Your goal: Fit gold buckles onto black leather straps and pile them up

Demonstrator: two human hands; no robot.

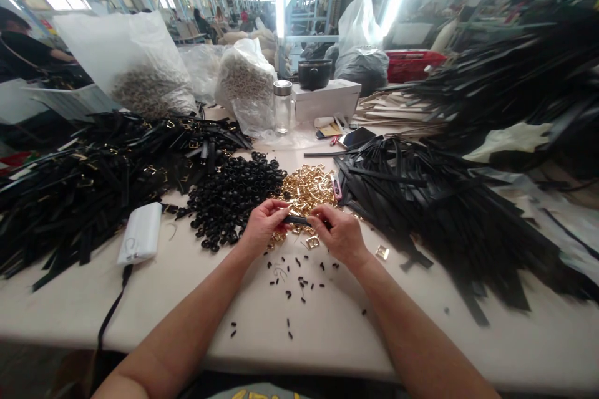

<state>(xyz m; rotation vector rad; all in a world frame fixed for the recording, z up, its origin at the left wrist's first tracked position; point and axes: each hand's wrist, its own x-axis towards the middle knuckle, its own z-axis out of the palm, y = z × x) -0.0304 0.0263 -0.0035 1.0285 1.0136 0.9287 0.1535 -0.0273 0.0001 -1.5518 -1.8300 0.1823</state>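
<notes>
Between my two hands a short black strap (pixel 297 220) is stretched level, just in front of a heap of gold buckles (pixel 306 184). My left hand (pixel 266 222) pinches its left end, and my right hand (pixel 340 234) grips the right end with curled fingers. Left of the buckles lies a mound of small black loops (pixel 234 196). Below my hands, small black bits (pixel 302 283) are scattered over the pale table (pixel 262 349). A single gold buckle (pixel 382 252) rests to the right of my right hand.
Black straps (pixel 412 181) spread in a large pile on the right; straps with buckles (pixel 93 181) cover the left. A white power bank (pixel 140 234) with a cable lies at left. Behind stand a glass bottle (pixel 282 109), a white box (pixel 327 100) and filled plastic bags (pixel 248 75).
</notes>
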